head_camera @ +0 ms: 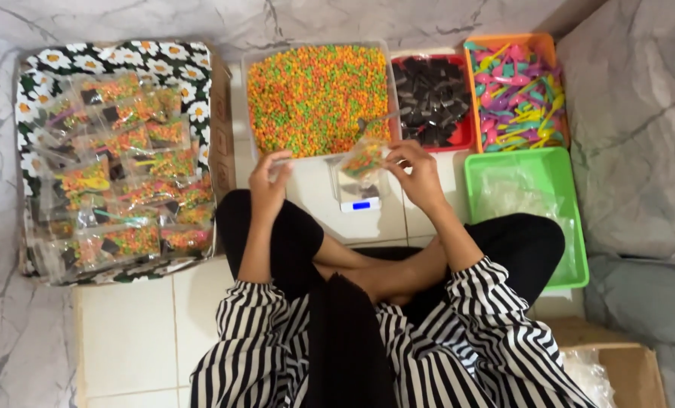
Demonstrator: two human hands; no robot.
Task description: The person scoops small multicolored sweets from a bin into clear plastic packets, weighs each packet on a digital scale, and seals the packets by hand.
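My right hand (415, 175) holds a small clear plastic bag (362, 160) partly filled with colourful cereal bits, just above a small digital scale (359, 196) on the floor. My left hand (266, 183) is raised near the front rim of a clear tub (244, 91) full of orange, green and yellow cereal bits; its fingers are bent and seem to pinch the edge of the bag or a strip of plastic, which I cannot make out. A metal scoop (375, 121) lies in the tub.
A red tray of dark chocolate pieces (433, 102), an orange tray of coloured plastic spoons (516, 94) and a green tray of clear empty bags (526, 198) stand to the right. A floral box (114, 162) of filled bags sits left. A cardboard box (617, 370) is at bottom right.
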